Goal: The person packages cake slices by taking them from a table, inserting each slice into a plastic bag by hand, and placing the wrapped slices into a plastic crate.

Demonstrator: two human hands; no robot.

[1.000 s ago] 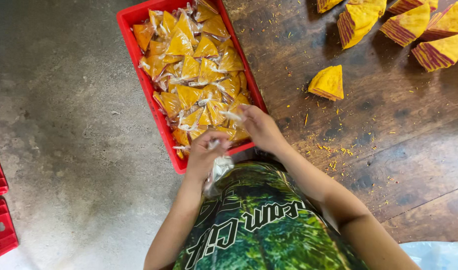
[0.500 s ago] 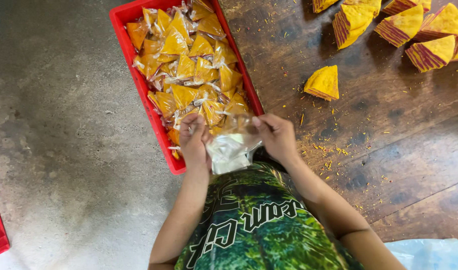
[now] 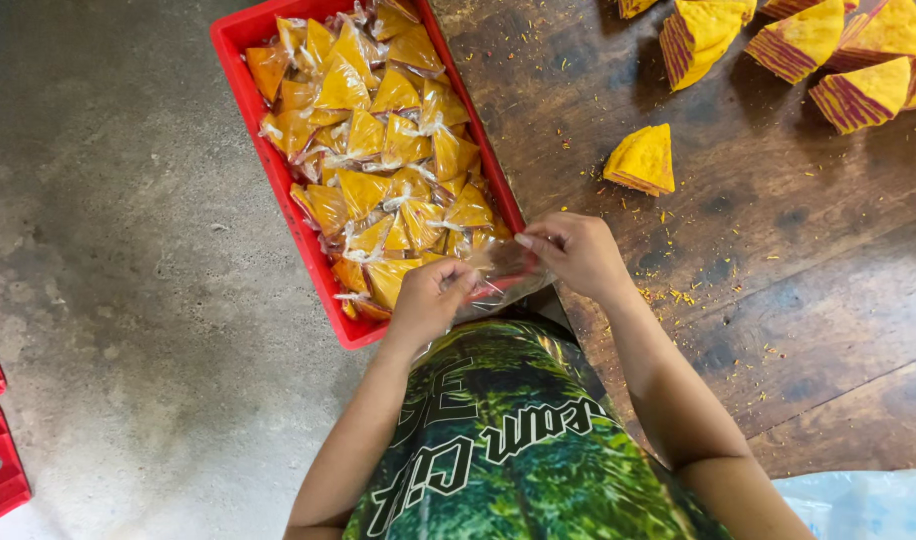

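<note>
While both hands, left hand (image 3: 430,300) and right hand (image 3: 575,252), pinch an empty clear bag (image 3: 498,280) between them, the crate (image 3: 240,40) beyond brims with bagged wedges; loose wedges (image 3: 642,160) beyond the right hand remain unbagged.

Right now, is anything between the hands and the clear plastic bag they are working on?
No. The left hand and the right hand both grip the clear plastic bag directly, holding it over the near end of the red crate of bagged yellow wedges.
</note>
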